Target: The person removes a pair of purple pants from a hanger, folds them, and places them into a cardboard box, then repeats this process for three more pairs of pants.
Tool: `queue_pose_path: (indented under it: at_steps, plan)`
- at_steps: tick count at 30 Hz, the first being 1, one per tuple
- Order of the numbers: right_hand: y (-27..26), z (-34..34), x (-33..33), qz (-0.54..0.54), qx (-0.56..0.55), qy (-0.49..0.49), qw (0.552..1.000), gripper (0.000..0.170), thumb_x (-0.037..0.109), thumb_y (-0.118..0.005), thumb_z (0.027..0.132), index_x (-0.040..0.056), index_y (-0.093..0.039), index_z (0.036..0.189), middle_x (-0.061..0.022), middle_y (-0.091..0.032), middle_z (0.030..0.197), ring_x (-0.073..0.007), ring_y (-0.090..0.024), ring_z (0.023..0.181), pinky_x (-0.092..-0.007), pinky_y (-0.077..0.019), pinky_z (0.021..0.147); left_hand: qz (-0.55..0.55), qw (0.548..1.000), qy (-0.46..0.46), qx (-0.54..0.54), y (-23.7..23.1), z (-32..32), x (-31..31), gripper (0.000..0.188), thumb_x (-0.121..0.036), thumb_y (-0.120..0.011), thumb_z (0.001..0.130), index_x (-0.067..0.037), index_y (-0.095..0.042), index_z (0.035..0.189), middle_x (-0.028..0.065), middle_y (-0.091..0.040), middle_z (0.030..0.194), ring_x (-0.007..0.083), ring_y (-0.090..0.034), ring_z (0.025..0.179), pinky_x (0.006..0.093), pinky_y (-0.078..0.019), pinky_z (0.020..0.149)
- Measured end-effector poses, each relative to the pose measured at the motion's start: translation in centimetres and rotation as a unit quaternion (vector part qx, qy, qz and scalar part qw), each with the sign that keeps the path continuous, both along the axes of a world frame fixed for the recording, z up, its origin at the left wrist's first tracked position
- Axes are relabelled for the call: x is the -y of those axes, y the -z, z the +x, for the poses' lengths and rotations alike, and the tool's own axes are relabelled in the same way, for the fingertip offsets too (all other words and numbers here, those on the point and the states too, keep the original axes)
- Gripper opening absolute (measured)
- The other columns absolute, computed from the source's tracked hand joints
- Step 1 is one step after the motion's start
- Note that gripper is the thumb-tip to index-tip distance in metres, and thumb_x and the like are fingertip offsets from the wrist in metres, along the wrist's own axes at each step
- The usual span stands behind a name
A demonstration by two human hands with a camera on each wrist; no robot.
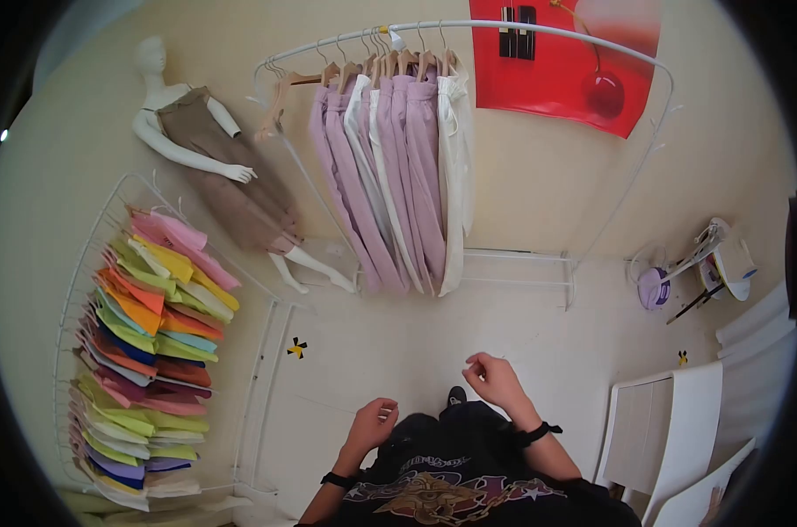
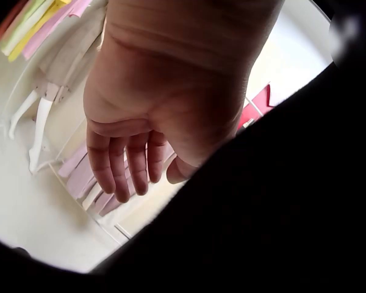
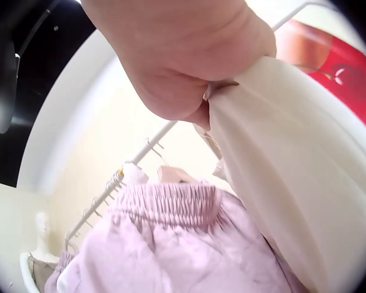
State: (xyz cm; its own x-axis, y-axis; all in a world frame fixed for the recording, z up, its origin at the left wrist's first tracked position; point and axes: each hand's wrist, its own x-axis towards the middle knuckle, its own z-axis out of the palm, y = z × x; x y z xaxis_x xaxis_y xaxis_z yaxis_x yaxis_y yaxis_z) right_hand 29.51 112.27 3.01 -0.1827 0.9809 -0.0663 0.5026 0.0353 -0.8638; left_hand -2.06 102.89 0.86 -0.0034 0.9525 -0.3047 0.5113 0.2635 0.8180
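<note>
My left hand (image 1: 374,423) hangs in front of my waist with nothing in it; its fingers (image 2: 136,160) are loosely bent in the left wrist view. In the head view my right hand (image 1: 495,382) is raised at the waist with bent fingers, no garment in it, well short of the rack. The right wrist view differs: there my right hand (image 3: 183,67) is up at the cream trousers (image 3: 299,165), cloth right at its fingers, which are mostly hidden. I cannot tell which holds. Lilac trousers (image 3: 171,238) with a gathered waistband hang beside them.
A white clothes rail (image 1: 539,31) carries lilac and white trousers (image 1: 454,176). To the left stand a mannequin (image 1: 214,149) in a brown dress and a rack of bright garments (image 1: 152,351). A white cabinet (image 1: 644,430) is at the right, a purple-based object (image 1: 653,288) behind it.
</note>
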Motion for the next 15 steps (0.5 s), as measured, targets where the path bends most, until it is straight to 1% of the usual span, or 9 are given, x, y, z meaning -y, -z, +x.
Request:
queue_pose_path:
  at_steps: [1, 2, 4, 5, 7, 9, 12, 14, 15]
  plan:
    - [-1.2, -1.1, -3.3, 0.031, 0.02, -0.001, 0.999, 0.035, 0.023, -0.077, 0.094, 0.0011, -0.071, 0.121, -0.0125, -0.078, 0.086, -0.0292, -0.076, 0.074, -0.0392, -0.0586, 0.069, 0.004, 1.0, 0.004, -0.006, -1.4, -0.6, -2.6, 0.028, -0.021, -0.072, 0.102, 0.0, -0.072, 0.121, 0.0172, -0.079, 0.112, 0.0272, -0.079, 0.099, 0.0371, -0.064, 0.083]
    - [-2.9, -1.9, -6.3, 0.03, 0.03, 0.003, 0.999, 0.035, 0.023, -0.077, 0.094, 0.0011, -0.071, 0.121, -0.0125, -0.078, 0.086, -0.0292, -0.076, 0.074, -0.0392, -0.0586, 0.069, 0.005, 1.0, -0.002, -0.001, -1.5, -1.3, -4.8, 0.028, -0.02, -0.072, 0.102, 0.0, -0.072, 0.121, 0.0172, -0.079, 0.112, 0.0271, -0.08, 0.099, 0.0371, -0.064, 0.083]
    - [-7.1, -3.8, -12.8, 0.086, -0.051, -0.065, 0.993, 0.036, 0.023, -0.077, 0.095, 0.0011, -0.069, 0.123, -0.0126, -0.077, 0.092, -0.031, -0.074, 0.074, -0.0394, -0.0579, 0.07, 0.017, 0.999, -0.026, 0.029, 0.1, -3.1, -9.8, 0.027, -0.02, -0.072, 0.102, 0.001, -0.072, 0.12, 0.0164, -0.08, 0.11, 0.0268, -0.08, 0.097, 0.0373, -0.064, 0.083]
    - [-9.0, -4.2, -16.3, 0.092, -0.042, -0.062, 0.993, 0.036, 0.023, -0.077, 0.095, 0.0011, -0.069, 0.123, -0.0126, -0.077, 0.092, -0.031, -0.074, 0.074, -0.0394, -0.0579, 0.07, 0.023, 0.999, -0.022, 0.038, 0.6, -3.6, -12.2, 0.027, -0.02, -0.072, 0.102, 0.001, -0.072, 0.12, 0.0164, -0.08, 0.11, 0.0268, -0.08, 0.097, 0.0373, -0.064, 0.083]
    - [-12.3, -5.3, -23.7, 0.207, -0.016, 0.01, 0.978, 0.034, 0.022, -0.077, 0.096, 0.001, -0.068, 0.122, -0.0141, -0.076, 0.1, -0.032, -0.073, 0.081, -0.0401, -0.0578, 0.076, 0.024, 0.999, -0.021, 0.033, 1.0, -5.0, -16.9, 0.027, -0.02, -0.072, 0.102, 0.0, -0.072, 0.12, 0.0164, -0.08, 0.106, 0.0266, -0.08, 0.096, 0.0372, -0.0639, 0.083]
    - [-14.2, -5.3, -31.9, 0.333, -0.003, 0.089, 0.939, 0.035, 0.022, -0.077, 0.096, 0.0016, -0.068, 0.124, -0.0154, -0.075, 0.104, -0.0326, -0.073, 0.091, -0.0398, -0.0576, 0.081, 0.021, 0.999, -0.013, 0.031, 1.9, -6.0, -21.8, 0.027, -0.021, -0.073, 0.102, 0.0, -0.073, 0.12, 0.0164, -0.08, 0.104, 0.0258, -0.08, 0.095, 0.0367, -0.0636, 0.083]
    - [-17.4, -6.1, -42.4, 0.356, -0.031, 0.166, 0.919, 0.044, 0.025, -0.078, 0.096, 0.0, -0.064, 0.13, -0.0198, -0.074, 0.104, -0.0345, -0.072, 0.097, -0.041, -0.0575, 0.084, 0.048, 0.994, 0.053, 0.078, 4.7, -9.2, -29.0, 0.03, -0.022, -0.075, 0.101, 0.0, -0.073, 0.121, 0.0168, -0.08, 0.104, 0.0232, -0.079, 0.092, 0.0364, -0.063, 0.083]
    - [-18.9, -6.1, -47.5, 0.403, 0.075, 0.267, 0.872, 0.053, 0.025, -0.077, 0.096, -0.0046, -0.059, 0.135, -0.0244, -0.074, 0.103, -0.0385, -0.074, 0.094, -0.0446, -0.0583, 0.083, 0.046, 0.993, 0.057, 0.092, 3.5, -11.2, -33.5, 0.029, -0.021, -0.075, 0.101, 0.0, -0.073, 0.121, 0.0169, -0.08, 0.103, 0.0231, -0.079, 0.092, 0.0367, -0.063, 0.083]
    - [-19.9, -6.1, -49.1, 0.408, 0.091, 0.278, 0.865, 0.053, 0.025, -0.077, 0.096, -0.0046, -0.059, 0.135, -0.0244, -0.074, 0.103, -0.0385, -0.074, 0.094, -0.0446, -0.0583, 0.083, 0.044, 0.992, 0.046, 0.105, 3.3, -11.6, -36.1, 0.029, -0.021, -0.075, 0.101, 0.0, -0.073, 0.12, 0.0171, -0.08, 0.103, 0.0231, -0.079, 0.092, 0.037, -0.063, 0.082]
